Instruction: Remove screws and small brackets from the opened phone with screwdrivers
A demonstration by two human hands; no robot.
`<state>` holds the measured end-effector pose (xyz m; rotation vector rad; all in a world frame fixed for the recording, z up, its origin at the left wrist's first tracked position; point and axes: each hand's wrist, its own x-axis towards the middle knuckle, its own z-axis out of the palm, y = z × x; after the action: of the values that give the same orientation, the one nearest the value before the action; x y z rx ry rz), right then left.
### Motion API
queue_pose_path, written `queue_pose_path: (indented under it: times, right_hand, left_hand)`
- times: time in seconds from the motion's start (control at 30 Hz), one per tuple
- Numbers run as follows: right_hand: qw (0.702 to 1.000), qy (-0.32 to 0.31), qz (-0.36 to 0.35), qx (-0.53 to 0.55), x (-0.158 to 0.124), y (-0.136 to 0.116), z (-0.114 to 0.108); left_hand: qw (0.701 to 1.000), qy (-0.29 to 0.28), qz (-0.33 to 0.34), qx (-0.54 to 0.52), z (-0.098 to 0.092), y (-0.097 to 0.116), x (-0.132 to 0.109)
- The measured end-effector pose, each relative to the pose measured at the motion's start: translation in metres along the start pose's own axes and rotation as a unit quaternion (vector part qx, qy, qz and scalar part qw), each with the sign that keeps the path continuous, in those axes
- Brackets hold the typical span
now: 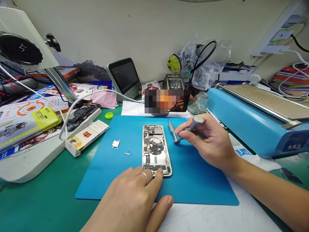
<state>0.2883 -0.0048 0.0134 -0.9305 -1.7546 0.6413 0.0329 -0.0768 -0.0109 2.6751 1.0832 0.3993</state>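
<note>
An opened smartphone (155, 149) lies on the blue mat (193, 180) with its inner parts exposed and its battery bay bare. My left hand (135, 193), wearing a ring, rests its fingertips on the phone's lower end; the thumb is spread away and it holds nothing. In my right hand (212, 141) is a grey screwdriver (196, 121), its round cap up by the index finger. The same hand's fingertips are at a second grey screwdriver (172, 130) on the mat; I cannot tell if they grip it. A small metal plate (116, 144) and a tiny bracket (127, 154) lie left of the phone.
A phone playing video (177, 101) stands behind the mat beside a glass jar (200, 102). At right sits a blue heating-plate machine (231, 119). On the left are a small box (87, 137), a green cap (109, 115), another opened phone (82, 116) and a microscope stand (60, 83).
</note>
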Motion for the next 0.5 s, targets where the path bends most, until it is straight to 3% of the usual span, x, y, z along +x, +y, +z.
queue_pose_path:
  times: [0.17, 0.37, 0.5]
  right_hand:
    - [0.998, 0.059, -0.016, -0.003, 0.0017, -0.0018, -0.0031]
    - [0.999, 0.023, 0.020, -0.014, 0.0058, 0.0037, -0.0016]
    - [0.996, 0.078, -0.009, -0.033, 0.0100, 0.0016, -0.0052]
  left_hand:
    - [1.000, -0.010, -0.003, 0.001, 0.0000, 0.0004, -0.0011]
    - [1.000, -0.010, -0.007, -0.002, -0.0015, 0.0023, -0.0015]
    - [1.000, -0.006, 0.000, 0.006, -0.0026, 0.0016, -0.0004]
